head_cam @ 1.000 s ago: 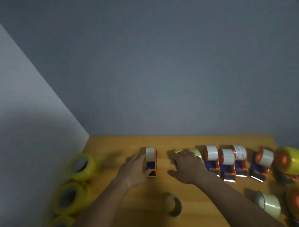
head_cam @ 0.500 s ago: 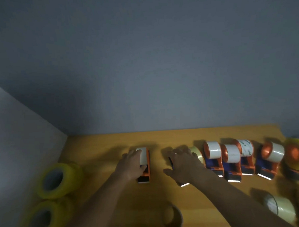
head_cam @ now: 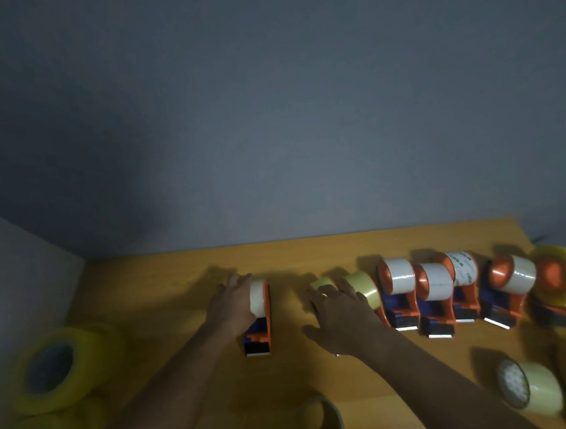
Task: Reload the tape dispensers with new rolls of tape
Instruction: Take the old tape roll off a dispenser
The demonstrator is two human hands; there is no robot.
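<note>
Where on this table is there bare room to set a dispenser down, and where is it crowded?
Free: the table strip along the wall, and the gap between the left hand and the yellow rolls. Crowded: the dispenser row beside the right hand, and the right edge.

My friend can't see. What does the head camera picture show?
Two bare hands reach over a wooden table: the left hand holds an orange tape dispenser standing apart, and the right hand rests on another at the end of a row of loaded dispensers. Yellow tape rolls lie at the left.
</note>
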